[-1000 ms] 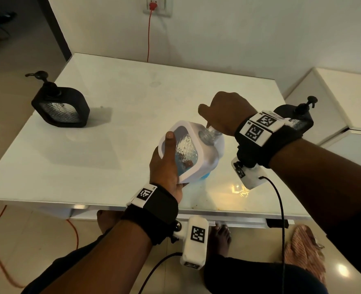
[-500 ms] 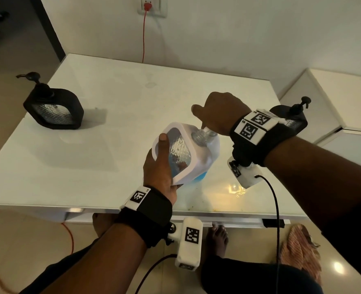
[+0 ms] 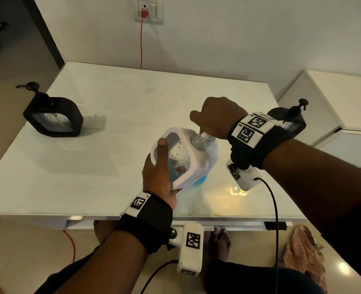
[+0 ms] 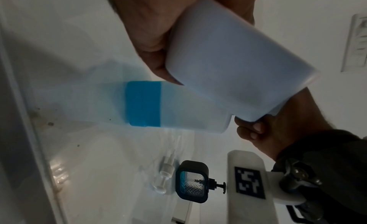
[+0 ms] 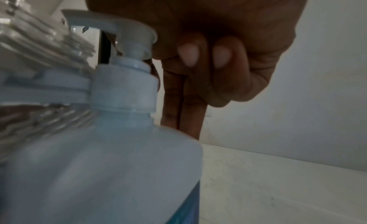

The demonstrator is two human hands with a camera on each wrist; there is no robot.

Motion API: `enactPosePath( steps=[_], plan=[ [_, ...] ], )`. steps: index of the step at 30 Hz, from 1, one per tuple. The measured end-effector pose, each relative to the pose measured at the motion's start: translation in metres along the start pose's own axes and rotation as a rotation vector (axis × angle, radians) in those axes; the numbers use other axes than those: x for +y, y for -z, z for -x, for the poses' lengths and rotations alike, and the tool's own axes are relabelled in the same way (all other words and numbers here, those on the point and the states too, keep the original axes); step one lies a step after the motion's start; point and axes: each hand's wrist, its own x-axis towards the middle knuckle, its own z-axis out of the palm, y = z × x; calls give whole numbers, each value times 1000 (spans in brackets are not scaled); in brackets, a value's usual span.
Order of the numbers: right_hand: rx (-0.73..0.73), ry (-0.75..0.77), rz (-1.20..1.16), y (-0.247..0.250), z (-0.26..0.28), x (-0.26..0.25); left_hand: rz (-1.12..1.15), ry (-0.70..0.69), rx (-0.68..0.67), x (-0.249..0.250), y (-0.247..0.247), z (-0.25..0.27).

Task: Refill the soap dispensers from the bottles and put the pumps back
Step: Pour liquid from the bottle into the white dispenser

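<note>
My left hand point(image 3: 160, 166) grips a white soap dispenser point(image 3: 181, 153) with a clear patterned window and tilts it. Its open glass neck point(image 3: 198, 141) sits against the spout of the refill bottle's pump point(image 5: 111, 26). The white refill bottle point(image 5: 99, 164) with a blue label point(image 4: 143, 103) stands on the table right behind the dispenser. My right hand point(image 3: 215, 117) sits on top of the pump head with curled fingers point(image 5: 188, 54). A little blue liquid shows low in the dispenser window. A loose white pump point(image 4: 164, 174) lies on the table to the right.
A black dispenser point(image 3: 52, 117) with its pump on stands at the left edge of the white table point(image 3: 111, 124). Another black dispenser point(image 3: 287, 122) stands at the right edge, partly hidden by my right wrist. A white cabinet point(image 3: 334, 102) lies further right.
Both hands keep their holds with the dispenser neck at the pump spout. Only the head view has shifted a little.
</note>
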Motion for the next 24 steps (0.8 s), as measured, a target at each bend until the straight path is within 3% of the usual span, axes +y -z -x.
enactPosePath(
  steps=[5, 12, 24],
  plan=[
    [5, -1, -3, -1, 2, 2, -10, 14, -18, -1, -2, 0],
    [-100, 28, -57, 2, -5, 5, -6, 4, -37, -4, -2, 0],
    [26, 12, -21, -4, -2, 3, -19, 9, 2, -3, 0, -1]
  ],
)
